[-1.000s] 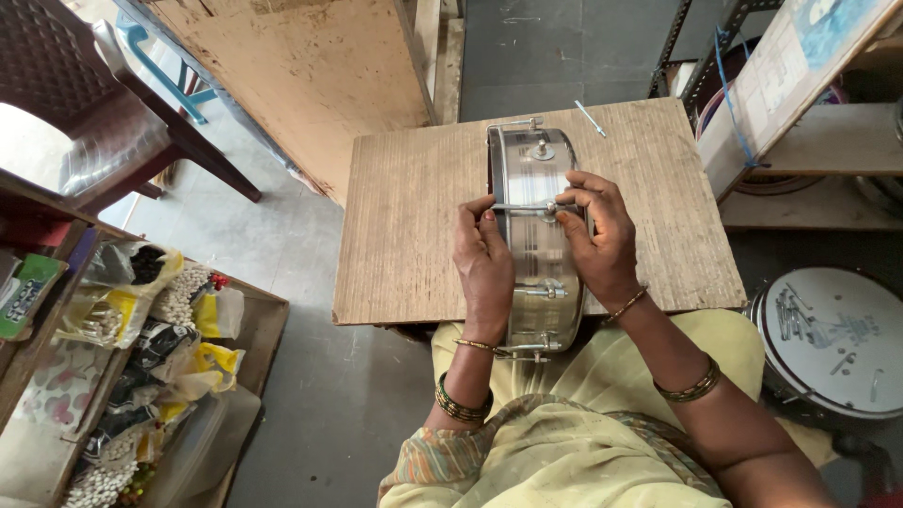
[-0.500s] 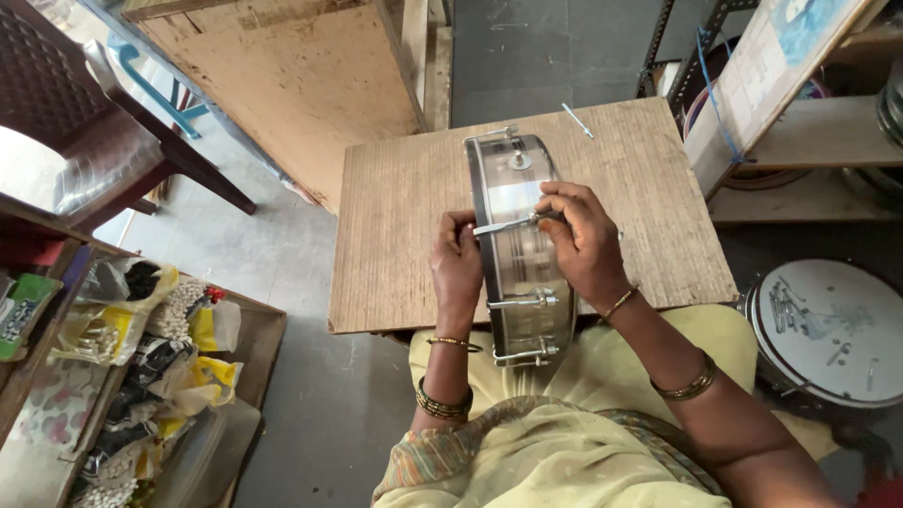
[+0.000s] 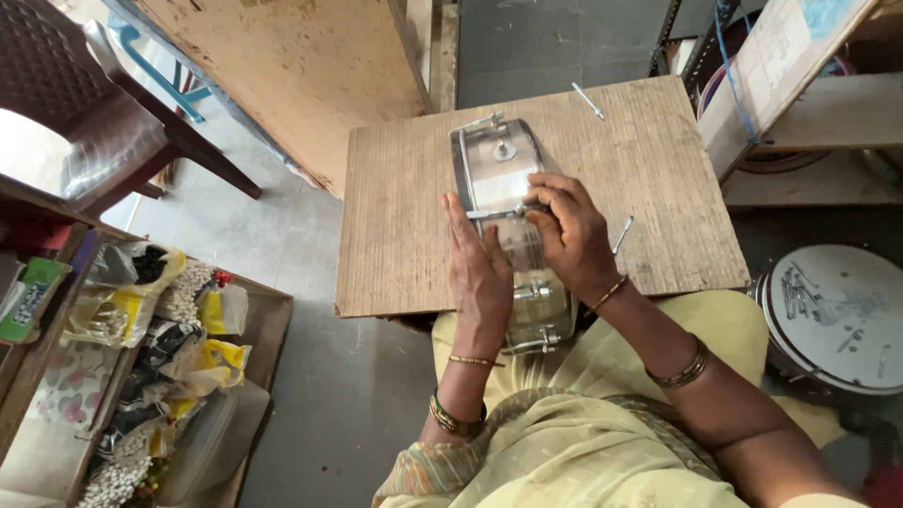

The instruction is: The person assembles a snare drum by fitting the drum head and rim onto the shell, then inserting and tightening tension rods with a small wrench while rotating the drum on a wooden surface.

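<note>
A shiny metal drum shell stands on its edge on a small wooden board table. My left hand lies flat against its left side, fingers stretched out, steadying it. My right hand rests on top of the shell, fingers pinching a thin metal tension rod laid across the rim. Metal lugs show on the shell below my hands, near my lap.
Loose metal rods lie on the table at the far edge and near my right wrist. A round drum head with several small metal parts lies on the right. A wooden tray of bagged hardware sits at the left, a chair beyond it.
The view has shifted, so the drum and table sit lower left. My left hand has opened from gripping the shell to lying flat against its side. My right hand stays on the rod.
</note>
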